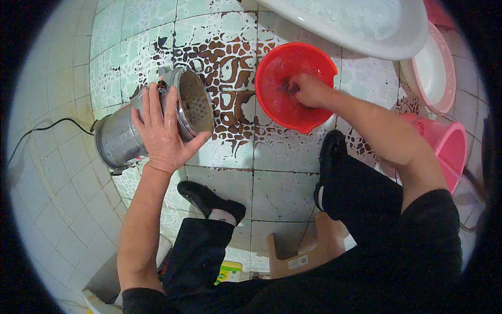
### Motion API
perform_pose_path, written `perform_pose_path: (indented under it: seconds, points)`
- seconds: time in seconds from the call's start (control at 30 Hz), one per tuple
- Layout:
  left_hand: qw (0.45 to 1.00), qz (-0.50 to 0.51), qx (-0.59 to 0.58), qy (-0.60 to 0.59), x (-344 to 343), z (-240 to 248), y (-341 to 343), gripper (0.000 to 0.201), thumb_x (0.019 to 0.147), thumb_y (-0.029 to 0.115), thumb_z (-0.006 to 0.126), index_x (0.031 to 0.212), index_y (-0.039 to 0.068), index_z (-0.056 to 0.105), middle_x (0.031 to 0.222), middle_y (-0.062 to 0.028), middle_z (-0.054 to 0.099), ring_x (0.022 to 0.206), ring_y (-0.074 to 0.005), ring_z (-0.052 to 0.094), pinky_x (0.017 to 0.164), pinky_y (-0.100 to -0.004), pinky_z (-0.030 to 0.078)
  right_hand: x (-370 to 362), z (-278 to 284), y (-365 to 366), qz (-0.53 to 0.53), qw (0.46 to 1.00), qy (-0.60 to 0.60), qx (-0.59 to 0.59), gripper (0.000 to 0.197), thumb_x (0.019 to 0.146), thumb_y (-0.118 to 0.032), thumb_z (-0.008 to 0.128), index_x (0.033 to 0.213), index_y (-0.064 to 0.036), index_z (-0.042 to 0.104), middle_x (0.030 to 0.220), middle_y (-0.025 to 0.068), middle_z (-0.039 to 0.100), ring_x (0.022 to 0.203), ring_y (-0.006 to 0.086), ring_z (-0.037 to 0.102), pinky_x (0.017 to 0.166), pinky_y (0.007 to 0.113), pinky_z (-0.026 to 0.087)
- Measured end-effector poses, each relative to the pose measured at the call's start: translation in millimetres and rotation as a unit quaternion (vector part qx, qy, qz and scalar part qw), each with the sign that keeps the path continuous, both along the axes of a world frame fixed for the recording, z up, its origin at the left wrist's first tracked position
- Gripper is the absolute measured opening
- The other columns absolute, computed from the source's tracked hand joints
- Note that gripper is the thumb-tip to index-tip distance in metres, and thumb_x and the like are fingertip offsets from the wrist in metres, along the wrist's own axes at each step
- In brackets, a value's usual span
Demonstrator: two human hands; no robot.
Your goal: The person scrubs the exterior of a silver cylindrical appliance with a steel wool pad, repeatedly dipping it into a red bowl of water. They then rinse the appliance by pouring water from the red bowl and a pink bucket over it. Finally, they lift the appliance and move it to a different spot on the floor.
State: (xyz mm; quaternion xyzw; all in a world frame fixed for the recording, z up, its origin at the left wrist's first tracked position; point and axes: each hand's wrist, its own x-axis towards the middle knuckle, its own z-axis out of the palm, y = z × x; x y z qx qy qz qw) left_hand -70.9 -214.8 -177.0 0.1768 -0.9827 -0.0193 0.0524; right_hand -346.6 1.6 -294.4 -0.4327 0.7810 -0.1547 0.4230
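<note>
A silver metal cylinder (116, 137) with a dark cord at its base lies on its side at the left, its mouth toward the middle. Inside the mouth a plate dotted with holes (197, 107) shows. My left hand (163, 125) rests on the cylinder near its rim, fingers spread and thumb by the lip. To the right stands a red plastic basin (267, 107) with water in it. My right hand (309, 90) reaches into the basin, its fingers closed round something small and dark (286, 86) that I cannot make out.
A large white tub (413, 39) with sudsy water stands at the upper right, with a pink-rimmed basin (447, 78) beside it. A pink bucket (455, 152) is at my right. Wet patterned tiles (282, 191) cover the floor. A brown stool (308, 261) is below me.
</note>
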Motion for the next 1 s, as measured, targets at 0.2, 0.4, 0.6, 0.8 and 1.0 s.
perform_pose_path:
  seconds: [0.2, 0.4, 0.6, 0.8, 1.0]
  points:
    - [1.0, 0.013, -0.013, -0.021, 17, 1, -2, 0.089, 0.074, 0.06, 0.064, 0.145, 0.014, 0.035, 0.149, -0.0239, 0.028, 0.135, -0.0419, 0.03, 0.098, -0.063, 0.022, 37, 80, -53, -0.115, 0.917, -0.327, -0.198, 0.023, 0.077, -0.009, 0.066, 0.099, -0.0012, 0.065, 0.098, 0.0068, 0.064, 0.091, 0.0155, 0.061, 0.08, 0.03, 0.049]
    - [0.999, 0.017, -0.038, -0.019, 7, -8, 1, 0.068, 0.082, 0.052, 0.057, 0.139, 0.017, 0.045, 0.147, -0.0248, 0.03, 0.134, -0.0414, 0.032, 0.099, -0.0615, 0.024, 157, 30, -116, -0.059, 0.908, -0.401, -0.102, 0.024, 0.083, -0.019, 0.063, 0.101, -0.003, 0.067, 0.088, 0.0121, 0.067, 0.085, 0.0164, 0.061, 0.079, 0.032, 0.048]
    - [0.999, 0.013, -0.038, 0.005, 11, -10, -4, 0.066, 0.082, 0.048, 0.057, 0.138, 0.016, 0.046, 0.146, -0.0261, 0.033, 0.133, -0.0421, 0.034, 0.098, -0.0619, 0.024, 147, -40, -136, 0.15, 0.961, -0.01, -0.233, 0.014, 0.081, -0.014, 0.059, 0.089, -0.0041, 0.065, 0.089, 0.0155, 0.058, 0.088, 0.035, 0.057, 0.074, 0.047, 0.047]
    - [0.998, 0.032, -0.049, -0.021, 2, -9, -1, 0.062, 0.085, 0.047, 0.053, 0.139, 0.016, 0.046, 0.146, -0.0255, 0.033, 0.133, -0.0422, 0.035, 0.099, -0.0624, 0.024, 166, -50, -141, 0.048, 0.943, 0.054, -0.326, 0.024, 0.088, -0.021, 0.053, 0.099, -0.0013, 0.061, 0.103, 0.0208, 0.053, 0.104, 0.0378, 0.051, 0.087, 0.053, 0.044]
    - [0.997, 0.046, -0.056, -0.017, 10, -13, -3, 0.059, 0.088, 0.045, 0.051, 0.139, 0.017, 0.046, 0.146, -0.0258, 0.034, 0.133, -0.0423, 0.035, 0.1, -0.0629, 0.023, 143, 20, -145, 0.045, 0.887, -0.449, -0.1, 0.026, 0.075, -0.013, 0.065, 0.095, 0.0034, 0.065, 0.076, 0.014, 0.066, 0.073, 0.0198, 0.061, 0.069, 0.032, 0.048]
